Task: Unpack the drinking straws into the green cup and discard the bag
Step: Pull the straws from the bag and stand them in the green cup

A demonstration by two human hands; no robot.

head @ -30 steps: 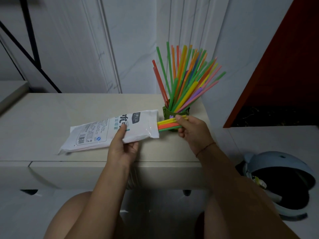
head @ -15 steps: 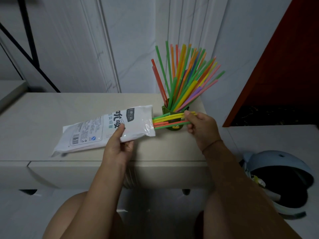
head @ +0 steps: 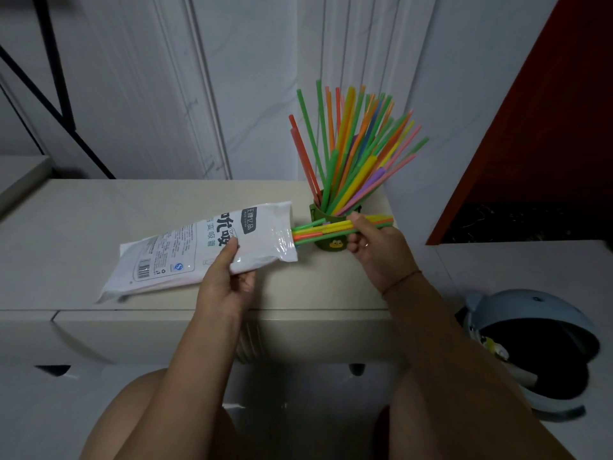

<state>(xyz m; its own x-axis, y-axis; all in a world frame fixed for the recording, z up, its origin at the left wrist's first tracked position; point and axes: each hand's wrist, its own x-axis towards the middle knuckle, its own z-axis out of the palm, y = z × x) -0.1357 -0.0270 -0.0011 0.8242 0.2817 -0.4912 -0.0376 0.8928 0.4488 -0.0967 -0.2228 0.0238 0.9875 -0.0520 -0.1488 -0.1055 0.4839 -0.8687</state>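
Note:
A white plastic straw bag [head: 199,250] with black print lies slanted over the cabinet top, its open mouth to the right. My left hand [head: 229,280] pinches the bag near its mouth, thumb on top. My right hand [head: 374,247] grips a bundle of green, yellow and orange straws [head: 326,229] that stick halfway out of the bag. Just behind that bundle stands the green cup [head: 328,242] with a small frog face. It is packed with several upright coloured straws [head: 355,154] fanning out.
The beige cabinet top [head: 99,220] ends at a front edge just below my hands, with drawers beneath. A light blue bin [head: 530,346] with a black liner stands on the floor at the right. White wall panels rise behind, and a dark red panel at the far right.
My right hand has drawn the straw bundle further out of the bag to the right, in front of the cup. My left hand and the bag have shifted slightly left.

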